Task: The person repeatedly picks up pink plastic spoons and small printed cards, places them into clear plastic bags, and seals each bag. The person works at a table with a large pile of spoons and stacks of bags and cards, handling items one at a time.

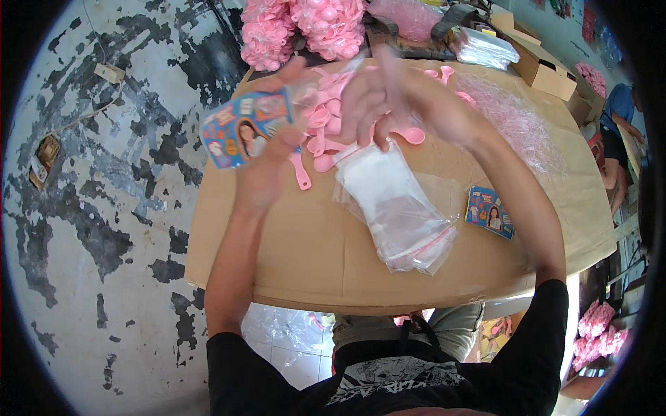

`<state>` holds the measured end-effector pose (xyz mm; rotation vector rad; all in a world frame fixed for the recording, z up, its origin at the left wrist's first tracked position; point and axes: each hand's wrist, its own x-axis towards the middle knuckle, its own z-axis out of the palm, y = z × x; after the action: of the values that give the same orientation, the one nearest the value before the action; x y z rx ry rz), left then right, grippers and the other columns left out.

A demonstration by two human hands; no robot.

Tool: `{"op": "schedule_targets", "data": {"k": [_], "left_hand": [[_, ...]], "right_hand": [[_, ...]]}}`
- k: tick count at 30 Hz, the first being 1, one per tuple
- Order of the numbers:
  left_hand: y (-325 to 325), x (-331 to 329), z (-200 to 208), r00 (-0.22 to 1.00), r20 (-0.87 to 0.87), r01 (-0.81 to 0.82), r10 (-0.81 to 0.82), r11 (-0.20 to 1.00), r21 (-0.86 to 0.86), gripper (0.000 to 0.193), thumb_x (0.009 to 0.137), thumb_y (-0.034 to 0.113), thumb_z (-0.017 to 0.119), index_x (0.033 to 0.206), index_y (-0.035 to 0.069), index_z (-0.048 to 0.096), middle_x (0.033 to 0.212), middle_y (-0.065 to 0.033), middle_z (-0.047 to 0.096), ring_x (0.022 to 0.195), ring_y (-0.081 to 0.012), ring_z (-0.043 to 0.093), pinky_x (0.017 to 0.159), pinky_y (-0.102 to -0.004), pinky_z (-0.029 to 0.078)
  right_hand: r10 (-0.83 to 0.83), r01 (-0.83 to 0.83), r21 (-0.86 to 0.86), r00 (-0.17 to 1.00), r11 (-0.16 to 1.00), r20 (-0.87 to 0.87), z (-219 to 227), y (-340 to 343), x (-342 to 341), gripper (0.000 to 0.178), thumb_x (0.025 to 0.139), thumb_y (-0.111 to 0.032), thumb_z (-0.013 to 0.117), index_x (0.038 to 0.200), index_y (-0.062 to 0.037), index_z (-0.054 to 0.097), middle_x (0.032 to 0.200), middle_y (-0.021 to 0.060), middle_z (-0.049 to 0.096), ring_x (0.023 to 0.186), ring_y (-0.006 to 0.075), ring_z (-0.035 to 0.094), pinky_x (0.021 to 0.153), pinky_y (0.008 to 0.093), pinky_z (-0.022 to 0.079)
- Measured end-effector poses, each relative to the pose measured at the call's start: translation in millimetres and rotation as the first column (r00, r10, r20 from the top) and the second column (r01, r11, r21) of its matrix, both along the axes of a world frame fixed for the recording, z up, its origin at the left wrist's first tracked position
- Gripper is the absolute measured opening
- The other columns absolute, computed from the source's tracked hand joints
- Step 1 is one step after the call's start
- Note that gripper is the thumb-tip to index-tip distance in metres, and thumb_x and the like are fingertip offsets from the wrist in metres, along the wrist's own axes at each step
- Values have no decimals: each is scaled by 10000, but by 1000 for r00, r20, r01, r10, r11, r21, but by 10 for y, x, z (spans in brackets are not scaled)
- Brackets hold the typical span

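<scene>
Presently both hands are raised over the cardboard counter (291, 256). Left hand (267, 156) pinches a printed card (241, 130), blue with pink artwork, between thumb and fingers; a clear bag (316, 87) seems to sit over the card's upper end, though blur hides the edge. Right hand (388, 97) is blurred by motion, fingers loosely curled near that bag's mouth; whether its grip is closed on the film or only brushing it, I cannot tell.

Risks, as judgement:
- Thin film and a one-handed pinch: the card could twist or slide out if the thumb eases.
- Loose pink spoons (322, 135) lie directly beneath the hands; a dropped card would land among them and could knock some toward the counter's edge.
- The stack of clear bags (399, 208) lies just beside the right forearm; a sweep of the arm could scatter it.

A second printed card (490, 212) lies flat on the counter, apart from the stack, to the right.
</scene>
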<state>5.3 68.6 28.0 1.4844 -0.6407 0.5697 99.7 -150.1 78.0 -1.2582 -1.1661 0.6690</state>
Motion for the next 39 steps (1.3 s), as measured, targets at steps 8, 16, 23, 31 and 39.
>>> {"op": "schedule_targets", "data": {"k": [8,16,23,31,39], "left_hand": [[141,200,-205,978,-200,-92,56,981,-173,456,873,-14,680,1300,21,523,1200,-90,623,1055,-158,621,927,-300,503],[-49,231,-221,935,-349,-58,-58,948,-313,514,936,10,620,1406,33,413,1248,-96,593,1179,-192,585,1015,-348,473],[113,327,-376,948,-303,-18,-95,937,-348,472,960,-1,568,1394,48,390,1322,-148,559,1239,-268,565,1049,-398,462],[106,343,-354,948,-314,-87,-57,901,-426,467,975,18,536,1405,49,355,1285,-149,562,1238,-346,556,1069,-508,463],[44,341,-347,950,-283,-25,-136,865,-501,440,965,43,585,1366,58,403,1303,-150,570,1196,-263,595,1012,-409,513]], "right_hand": [[-209,305,-166,877,938,434,-127,-177,420,279,980,-293,587,913,-25,622,865,32,621,797,98,590,692,234,483],[-79,720,-246,385,649,920,-834,-144,652,205,896,-186,634,985,-2,647,1006,187,676,908,325,663,767,419,509],[-287,635,-270,632,723,719,-725,-330,743,225,905,-207,632,1024,-15,634,853,71,627,729,154,613,668,364,491],[-574,569,97,783,817,239,-495,-220,590,250,956,-276,641,1083,-64,673,904,17,691,713,67,633,477,237,540],[-662,650,144,747,746,59,-408,-228,507,111,949,-117,661,999,-32,611,1023,78,685,845,136,698,733,250,587]]}}
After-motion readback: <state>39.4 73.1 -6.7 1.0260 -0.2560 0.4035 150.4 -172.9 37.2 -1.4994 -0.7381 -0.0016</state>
